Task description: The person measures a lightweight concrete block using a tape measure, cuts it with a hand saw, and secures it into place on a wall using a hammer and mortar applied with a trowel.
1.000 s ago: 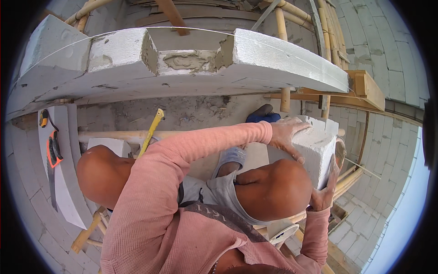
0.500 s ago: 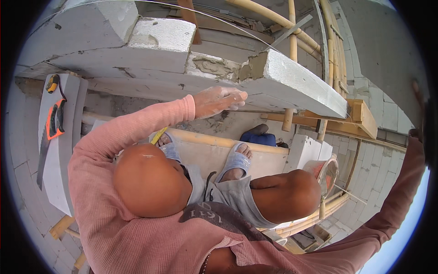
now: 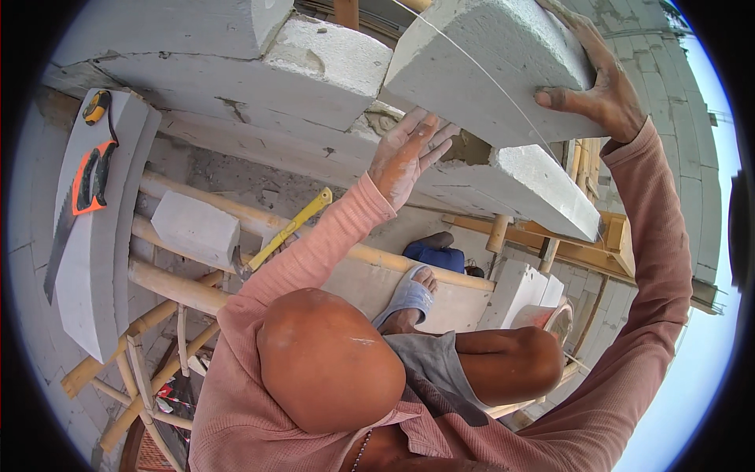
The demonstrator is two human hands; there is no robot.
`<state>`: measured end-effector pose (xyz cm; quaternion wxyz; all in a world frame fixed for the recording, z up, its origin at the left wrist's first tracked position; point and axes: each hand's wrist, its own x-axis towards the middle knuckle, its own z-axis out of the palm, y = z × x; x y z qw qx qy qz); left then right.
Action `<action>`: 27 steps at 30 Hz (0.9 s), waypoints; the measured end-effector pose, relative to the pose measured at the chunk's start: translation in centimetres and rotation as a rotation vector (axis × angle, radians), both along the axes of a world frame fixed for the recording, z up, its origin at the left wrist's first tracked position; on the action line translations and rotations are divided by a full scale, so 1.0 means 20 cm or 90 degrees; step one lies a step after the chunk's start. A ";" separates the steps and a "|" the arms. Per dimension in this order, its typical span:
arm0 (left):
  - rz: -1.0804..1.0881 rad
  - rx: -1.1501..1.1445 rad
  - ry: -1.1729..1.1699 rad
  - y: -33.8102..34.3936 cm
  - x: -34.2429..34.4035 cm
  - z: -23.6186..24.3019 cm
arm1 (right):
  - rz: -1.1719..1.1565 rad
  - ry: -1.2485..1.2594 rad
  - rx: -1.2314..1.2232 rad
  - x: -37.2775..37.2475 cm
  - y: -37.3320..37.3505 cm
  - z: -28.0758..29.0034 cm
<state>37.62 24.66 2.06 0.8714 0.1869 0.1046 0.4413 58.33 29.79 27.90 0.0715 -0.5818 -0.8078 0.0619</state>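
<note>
A large white-grey concrete block [image 3: 480,79] hangs tilted over a gap in the block wall [image 3: 307,102]. My right hand [image 3: 602,98] is spread around its right end, with the thumb on the near face. Below the block's lower left edge is my left hand [image 3: 405,153], fingers stretched apart; whether they touch the block I cannot tell. Grey mortar [image 3: 469,149] shows under the block, beside a lower white block [image 3: 543,185] on the right. A thin string [image 3: 456,43] runs across the front of the held block.
On a block at the left lie an orange-black handsaw [image 3: 88,189] and a yellow tape measure [image 3: 97,108]. A yellow-handled tool [image 3: 291,228] rests near bamboo poles [image 3: 177,285] and a small block [image 3: 197,228]. A bucket [image 3: 560,318] stands right; a person in blue [image 3: 436,256] is below.
The block has come from the far right to over the wall gap with my right hand on it. My left hand's fingers have spread, and my view has shifted.
</note>
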 end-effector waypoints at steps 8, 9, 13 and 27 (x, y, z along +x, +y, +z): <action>0.033 -0.065 0.055 -0.05 -0.01 -0.10 | 0.026 0.004 -0.082 -0.31 -0.09 0.02; 0.020 -0.068 0.053 -0.05 -0.01 -0.10 | 0.022 0.007 -0.076 -0.28 -0.08 0.00; 0.050 -0.097 0.076 -0.06 0.04 -0.12 | 0.032 0.015 -0.081 -0.03 -0.01 -0.09; 0.150 -0.153 0.184 -0.11 0.02 -0.47 | 0.149 0.036 -0.211 -0.05 0.07 -0.38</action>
